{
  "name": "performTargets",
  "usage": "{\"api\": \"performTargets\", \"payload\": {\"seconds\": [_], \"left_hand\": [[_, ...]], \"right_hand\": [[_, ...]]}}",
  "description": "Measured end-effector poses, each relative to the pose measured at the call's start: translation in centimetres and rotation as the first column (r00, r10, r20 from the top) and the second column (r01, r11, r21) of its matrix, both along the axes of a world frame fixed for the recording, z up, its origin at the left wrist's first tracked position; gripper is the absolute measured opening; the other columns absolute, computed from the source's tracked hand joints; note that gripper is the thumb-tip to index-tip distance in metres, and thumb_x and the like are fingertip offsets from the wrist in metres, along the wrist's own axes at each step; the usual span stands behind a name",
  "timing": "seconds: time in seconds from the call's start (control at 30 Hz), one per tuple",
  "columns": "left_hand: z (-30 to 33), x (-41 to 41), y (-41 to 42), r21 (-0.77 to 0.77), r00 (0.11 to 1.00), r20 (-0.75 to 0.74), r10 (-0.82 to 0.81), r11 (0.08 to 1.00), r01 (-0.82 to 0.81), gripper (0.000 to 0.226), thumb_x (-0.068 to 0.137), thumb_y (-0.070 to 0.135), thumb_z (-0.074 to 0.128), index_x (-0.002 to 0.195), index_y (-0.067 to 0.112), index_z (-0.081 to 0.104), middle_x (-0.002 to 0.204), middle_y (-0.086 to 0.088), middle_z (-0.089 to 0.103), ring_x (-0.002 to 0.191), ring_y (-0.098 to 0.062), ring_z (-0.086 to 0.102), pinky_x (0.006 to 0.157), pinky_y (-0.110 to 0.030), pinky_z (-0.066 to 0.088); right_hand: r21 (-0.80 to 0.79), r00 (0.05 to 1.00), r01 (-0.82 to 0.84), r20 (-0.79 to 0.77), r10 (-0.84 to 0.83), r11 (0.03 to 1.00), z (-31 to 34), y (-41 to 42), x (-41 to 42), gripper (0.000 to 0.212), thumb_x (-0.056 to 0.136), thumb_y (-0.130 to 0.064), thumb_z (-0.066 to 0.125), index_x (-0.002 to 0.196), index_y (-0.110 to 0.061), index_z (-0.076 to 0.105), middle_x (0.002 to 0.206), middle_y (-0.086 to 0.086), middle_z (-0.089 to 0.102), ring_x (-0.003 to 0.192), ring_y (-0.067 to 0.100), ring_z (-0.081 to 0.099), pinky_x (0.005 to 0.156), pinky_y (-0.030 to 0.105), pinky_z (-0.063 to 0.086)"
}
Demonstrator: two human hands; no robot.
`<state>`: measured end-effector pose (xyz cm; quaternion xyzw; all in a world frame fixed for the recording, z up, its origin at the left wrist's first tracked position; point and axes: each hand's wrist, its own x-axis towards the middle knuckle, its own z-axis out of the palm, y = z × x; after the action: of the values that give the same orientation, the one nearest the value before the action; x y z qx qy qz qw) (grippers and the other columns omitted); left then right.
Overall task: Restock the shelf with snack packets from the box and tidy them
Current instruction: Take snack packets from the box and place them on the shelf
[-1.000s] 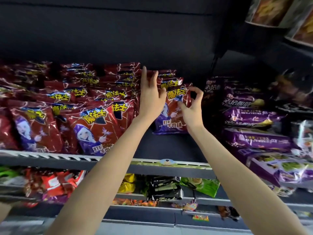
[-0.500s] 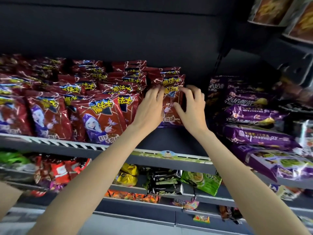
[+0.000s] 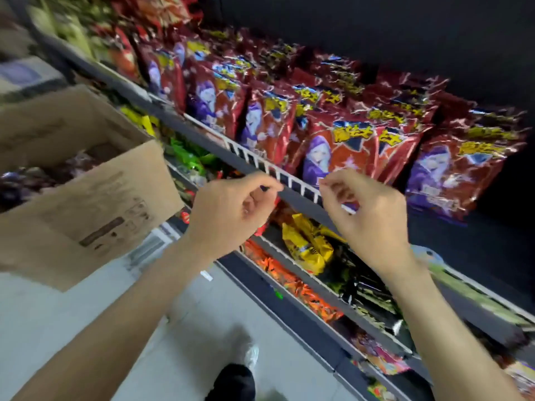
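Red snack packets (image 3: 341,146) with a purple-haired figure stand in rows on the grey shelf (image 3: 295,196). The rightmost red packet (image 3: 451,175) stands at the end of the row, with dark bare shelf to its right. My left hand (image 3: 231,209) and my right hand (image 3: 367,209) hover in front of the shelf's edge, apart from the packets. The fingers of both are loosely curled and hold nothing. An open cardboard box (image 3: 95,198) at the left holds dark packets (image 3: 34,178).
Lower shelves carry yellow packets (image 3: 307,244), orange packets (image 3: 289,282) and black packets (image 3: 364,287). Pale floor (image 3: 58,328) lies below the box, and a dark shoe (image 3: 234,380) shows at the bottom. The view is tilted and blurred.
Both hands have let go of the rightmost red packet and drawn back from the shelf. The view has swung left and down, bringing the box into sight.
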<state>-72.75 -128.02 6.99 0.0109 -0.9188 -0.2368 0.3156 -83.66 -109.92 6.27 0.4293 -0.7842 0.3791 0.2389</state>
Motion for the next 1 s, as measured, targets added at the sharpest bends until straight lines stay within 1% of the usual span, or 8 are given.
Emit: {"api": "performTargets", "payload": {"seconds": [0.07,0.17,0.3,0.37,0.43,0.57,0.77,1.0], "left_hand": [[-2.1,3.5,-3.5,0.102,0.979,0.187,0.085,0.989,-0.105,0.031,0.084,0.043,0.045,0.097,0.026,0.069,0.067,0.006,0.065,0.062,-0.007,0.059,0.063,-0.025,0.048],[-5.8,8.6,-9.0,0.203,0.938,0.303,0.17,0.95,-0.238,0.033,0.077,0.047,0.043,0.095,0.034,0.067,0.076,0.004,0.067,0.072,-0.007,0.055,0.063,-0.007,0.039],[-8.9,15.8,-16.4,0.189,0.884,0.342,0.318,0.898,-0.397,0.03,0.082,0.045,0.045,0.101,0.032,0.065,0.091,0.015,0.065,0.084,0.0,0.055,0.074,-0.013,0.042],[-9.7,18.6,-20.1,0.126,0.858,0.323,0.399,0.881,-0.456,0.031,0.086,0.041,0.045,0.107,0.028,0.064,0.094,0.02,0.059,0.091,-0.004,0.053,0.08,-0.013,0.038],[-9.8,20.7,-24.1,-0.012,0.847,0.292,0.444,0.887,-0.461,0.03,0.087,0.032,0.048,0.108,0.02,0.065,0.097,0.008,0.06,0.094,-0.014,0.052,0.083,-0.014,0.035],[-9.1,23.1,-33.5,-0.262,0.837,0.319,0.444,0.89,-0.373,0.032,0.084,0.024,0.048,0.105,0.009,0.066,0.105,-0.005,0.065,0.098,-0.022,0.051,0.086,-0.03,0.042],[-9.2,22.4,-45.8,-0.147,0.715,0.419,0.559,0.819,-0.554,0.022,0.089,0.023,0.059,0.109,0.017,0.066,0.106,0.0,0.068,0.1,-0.023,0.059,0.082,-0.04,0.051],[-14.5,18.0,-54.9,-0.19,0.547,0.668,0.505,0.826,-0.531,0.039,0.089,0.034,0.06,0.125,0.019,0.055,0.121,0.001,0.061,0.109,-0.019,0.057,0.085,-0.037,0.05]], "right_hand": [[0.009,0.956,-0.154,0.253,0.147,0.988,-1.5,-3.8,1.7,0.011,0.089,-0.023,0.058,0.088,-0.017,0.068,0.074,-0.007,0.067,0.064,0.004,0.06,0.063,0.027,0.051],[0.13,0.844,-0.336,0.481,0.237,0.933,-4.4,-9.8,3.8,0.004,0.087,-0.019,0.064,0.087,-0.021,0.067,0.074,-0.011,0.067,0.067,0.004,0.062,0.069,0.025,0.051],[0.238,0.723,-0.547,0.617,0.309,0.803,-8.0,-18.2,5.9,0.016,0.085,-0.009,0.066,0.098,-0.018,0.069,0.084,-0.009,0.067,0.076,0.008,0.063,0.076,0.032,0.052],[0.306,0.712,-0.614,0.614,0.342,0.728,-9.1,-22.8,6.9,0.022,0.086,-0.015,0.066,0.107,-0.019,0.068,0.096,-0.006,0.068,0.087,0.012,0.064,0.082,0.037,0.052],[0.362,0.72,-0.642,0.587,0.37,0.676,-9.2,-27.5,7.8,0.027,0.087,-0.021,0.065,0.114,-0.023,0.066,0.105,-0.007,0.068,0.096,0.014,0.063,0.084,0.038,0.05],[0.39,0.725,-0.666,0.541,0.427,0.636,-7.7,-36.6,8.5,0.024,0.089,-0.027,0.059,0.112,-0.031,0.063,0.099,-0.012,0.068,0.091,0.01,0.063,0.078,0.041,0.053],[0.524,0.777,-0.629,0.411,0.476,0.575,-6.0,-50.3,7.1,0.02,0.093,-0.031,0.056,0.111,-0.027,0.063,0.097,-0.008,0.07,0.087,0.014,0.064,0.077,0.04,0.053],[0.688,0.694,-0.654,0.378,0.613,0.314,-10.2,-64.3,5.0,0.03,0.093,-0.029,0.059,0.121,-0.021,0.059,0.116,-0.005,0.065,0.107,0.011,0.059,0.088,0.032,0.051]]}}
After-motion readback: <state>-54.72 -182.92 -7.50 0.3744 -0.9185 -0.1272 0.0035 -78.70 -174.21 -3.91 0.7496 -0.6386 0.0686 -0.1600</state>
